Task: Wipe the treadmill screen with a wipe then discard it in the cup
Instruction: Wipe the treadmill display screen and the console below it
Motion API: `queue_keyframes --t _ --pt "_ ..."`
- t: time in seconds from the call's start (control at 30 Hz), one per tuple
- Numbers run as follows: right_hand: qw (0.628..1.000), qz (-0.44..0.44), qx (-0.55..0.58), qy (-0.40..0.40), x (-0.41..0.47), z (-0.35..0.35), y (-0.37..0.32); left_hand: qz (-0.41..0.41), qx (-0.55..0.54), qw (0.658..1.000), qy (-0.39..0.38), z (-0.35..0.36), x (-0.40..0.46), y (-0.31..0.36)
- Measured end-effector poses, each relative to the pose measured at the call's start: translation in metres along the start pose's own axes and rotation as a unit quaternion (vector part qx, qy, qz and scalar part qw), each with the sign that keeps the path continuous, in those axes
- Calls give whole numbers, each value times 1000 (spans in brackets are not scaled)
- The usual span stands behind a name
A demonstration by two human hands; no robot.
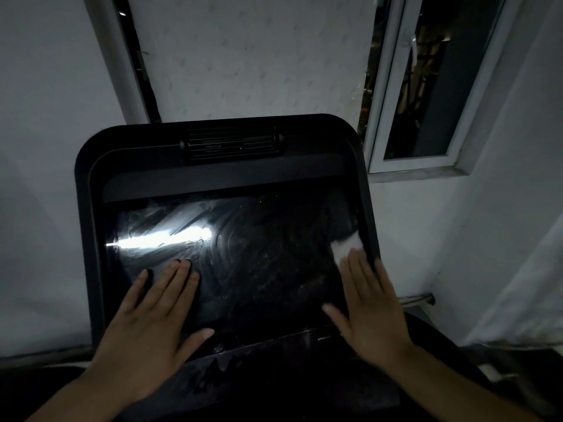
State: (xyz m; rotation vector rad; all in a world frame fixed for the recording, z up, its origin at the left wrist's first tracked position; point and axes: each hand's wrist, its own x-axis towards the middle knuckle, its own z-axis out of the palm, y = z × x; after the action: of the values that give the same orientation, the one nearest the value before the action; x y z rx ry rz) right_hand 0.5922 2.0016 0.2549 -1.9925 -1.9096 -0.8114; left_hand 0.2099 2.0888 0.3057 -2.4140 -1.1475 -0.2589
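Note:
The treadmill screen (243, 257) is a dark glossy panel in a black console frame, streaked with wet swirl marks and a bright light reflection at its left. My right hand (368, 306) lies flat on the screen's right side, fingers pressing a white wipe (347, 246) against the glass near the right frame edge. Only the wipe's upper part shows beyond my fingertips. My left hand (155, 312) rests flat on the lower left of the screen, fingers spread, holding nothing. No cup is in view.
The black console (91, 184) has a vent grille (231, 144) at its top. Behind it are a white wall and a window frame (393, 117) at the upper right. A small white object (490, 371) sits in the dark at the lower right.

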Motion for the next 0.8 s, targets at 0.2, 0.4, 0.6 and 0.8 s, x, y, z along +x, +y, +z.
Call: queue_keyframes --t 0.2,0.4,0.6,0.8 --pt "1000 -4 -21 -20 -28 10 -6 4 -1 1000 7 1 0 0" --pt "993 5 78 90 -29 10 -99 4 2 1000 8 2 -1 2" --pt "998 -31 40 29 -22 7 -86 7 0 1000 7 1 0 0" --pt "988 134 80 7 49 -15 -96 6 4 1000 8 -1 1 -3"
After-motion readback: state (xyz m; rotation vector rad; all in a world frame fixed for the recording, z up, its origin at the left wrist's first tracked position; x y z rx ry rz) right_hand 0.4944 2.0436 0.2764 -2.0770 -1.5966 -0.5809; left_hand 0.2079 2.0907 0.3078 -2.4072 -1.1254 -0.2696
